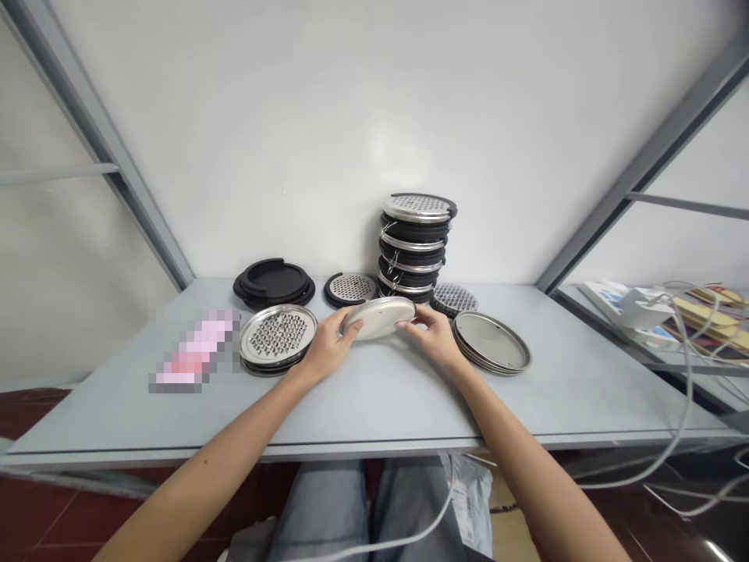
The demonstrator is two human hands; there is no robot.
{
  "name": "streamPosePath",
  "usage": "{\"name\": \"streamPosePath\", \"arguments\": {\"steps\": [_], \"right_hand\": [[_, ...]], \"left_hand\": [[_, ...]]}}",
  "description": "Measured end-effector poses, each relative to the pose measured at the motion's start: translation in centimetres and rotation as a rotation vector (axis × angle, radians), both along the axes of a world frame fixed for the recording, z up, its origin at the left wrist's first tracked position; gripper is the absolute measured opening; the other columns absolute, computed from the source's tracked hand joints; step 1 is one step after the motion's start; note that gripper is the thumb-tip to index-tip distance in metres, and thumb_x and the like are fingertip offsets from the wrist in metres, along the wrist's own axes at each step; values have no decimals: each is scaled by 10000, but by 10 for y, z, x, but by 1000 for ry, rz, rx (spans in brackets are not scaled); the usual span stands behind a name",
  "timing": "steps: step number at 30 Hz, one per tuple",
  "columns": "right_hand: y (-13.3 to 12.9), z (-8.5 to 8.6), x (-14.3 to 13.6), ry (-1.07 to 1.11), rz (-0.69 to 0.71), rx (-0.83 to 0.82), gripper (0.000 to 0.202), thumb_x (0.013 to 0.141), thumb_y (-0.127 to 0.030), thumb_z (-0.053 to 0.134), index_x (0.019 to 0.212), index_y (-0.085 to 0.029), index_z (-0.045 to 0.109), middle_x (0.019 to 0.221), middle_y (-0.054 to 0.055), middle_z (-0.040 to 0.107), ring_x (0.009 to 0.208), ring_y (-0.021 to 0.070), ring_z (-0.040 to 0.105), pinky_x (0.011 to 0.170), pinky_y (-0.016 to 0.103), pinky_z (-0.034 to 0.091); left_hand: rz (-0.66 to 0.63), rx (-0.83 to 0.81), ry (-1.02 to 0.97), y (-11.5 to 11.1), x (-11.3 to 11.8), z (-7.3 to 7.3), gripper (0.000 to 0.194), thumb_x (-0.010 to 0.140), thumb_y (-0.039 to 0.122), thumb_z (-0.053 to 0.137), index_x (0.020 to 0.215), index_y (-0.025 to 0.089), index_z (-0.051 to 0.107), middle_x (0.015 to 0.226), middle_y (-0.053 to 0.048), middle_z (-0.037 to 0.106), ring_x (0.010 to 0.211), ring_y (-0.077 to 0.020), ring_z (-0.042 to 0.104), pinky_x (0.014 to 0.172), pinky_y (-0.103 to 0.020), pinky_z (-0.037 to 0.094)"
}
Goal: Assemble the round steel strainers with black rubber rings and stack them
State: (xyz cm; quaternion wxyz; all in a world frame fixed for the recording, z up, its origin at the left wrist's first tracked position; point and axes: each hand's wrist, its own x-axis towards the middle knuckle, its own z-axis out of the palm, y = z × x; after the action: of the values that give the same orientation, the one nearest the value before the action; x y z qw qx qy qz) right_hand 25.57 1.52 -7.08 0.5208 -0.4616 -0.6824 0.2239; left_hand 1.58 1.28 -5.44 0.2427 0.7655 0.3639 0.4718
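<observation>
Between them, my left hand (pixel 331 341) and my right hand (pixel 431 334) grip a round metal lid (pixel 380 318) by its left and right edges, tilted above the table. My thumbs lie on its near face; what is behind it is hidden. Left of my left hand sits a stack of round metal grater plates (pixel 279 334) with raised teeth. To the right of my right hand is a stack of plain round metal lids (pixel 492 342). Behind the held lid rises a tall stack of black-rimmed round graters (pixel 413 250) with small wire clips on their sides.
Black round holders (pixel 274 282) are piled at the back left. A black-rimmed grater (pixel 351 289) and perforated discs (pixel 455 298) flank the tall stack. A blurred pink item (pixel 199 349) lies left on the table (pixel 374 406). White cables (pixel 687 390) hang at right.
</observation>
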Motion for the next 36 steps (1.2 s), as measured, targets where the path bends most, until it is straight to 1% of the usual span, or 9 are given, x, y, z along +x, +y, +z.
{"name": "streamPosePath", "arguments": {"steps": [7,11,15,18,22,26,28,32,36], "right_hand": [[-4,10,2,118,26,51,286,736,-394,734,945,-200,705,983,48,667,896,203,610,781,335,521],[-4,9,3,108,33,45,294,746,-417,722,947,-204,703,979,52,667,893,208,614,778,341,529],[-3,6,4,91,31,18,402,742,-409,722,1084,-205,663,1093,75,675,973,234,625,855,390,524],[-3,6,4,54,40,67,485,721,-361,741,1176,-230,633,1203,81,642,1084,251,595,950,419,483],[-5,9,2,20,84,109,310,717,-315,746,1015,-234,718,1108,66,689,1074,248,612,995,419,456],[-7,9,0,-7,85,75,239,701,-347,758,911,-233,747,994,64,729,974,260,656,934,439,496],[-7,8,-1,-26,97,75,234,715,-354,744,919,-238,746,974,64,736,960,261,661,920,446,503],[-6,4,-1,-55,122,106,221,745,-302,718,955,-235,735,995,65,729,950,240,661,915,424,505],[-3,-2,0,-117,74,151,318,749,-262,720,1063,-223,696,1105,85,689,1049,241,626,975,430,465]], "left_hand": [[84,103,46,6,1,-5,366,907,347,525,1220,159,559,1257,-110,607,1168,-233,564,1012,-380,443],[78,91,39,5,0,-4,327,909,339,535,1193,181,578,1241,-97,614,1151,-235,575,1005,-385,451],[18,146,42,4,-2,-5,247,909,313,548,1121,205,617,1229,-83,618,1154,-233,574,1005,-394,454],[-20,212,89,4,-3,-7,221,906,289,562,1106,218,624,1229,-81,613,1155,-231,572,1010,-411,454],[16,248,168,3,-5,-7,226,902,275,566,1114,220,623,1220,-81,606,1151,-233,569,1012,-420,456],[67,256,192,2,-4,-5,309,846,294,633,1143,214,616,1273,-96,559,1183,-253,547,1025,-440,451],[37,269,212,0,-3,-5,352,832,290,656,1175,225,609,1294,-93,549,1204,-256,529,1036,-452,441],[-37,312,225,0,-2,-7,290,880,283,622,1169,260,631,1240,-69,598,1169,-238,547,1012,-459,452],[-52,374,233,2,-4,-9,285,890,302,618,1169,249,636,1181,-70,635,1105,-230,574,973,-449,468]]}}
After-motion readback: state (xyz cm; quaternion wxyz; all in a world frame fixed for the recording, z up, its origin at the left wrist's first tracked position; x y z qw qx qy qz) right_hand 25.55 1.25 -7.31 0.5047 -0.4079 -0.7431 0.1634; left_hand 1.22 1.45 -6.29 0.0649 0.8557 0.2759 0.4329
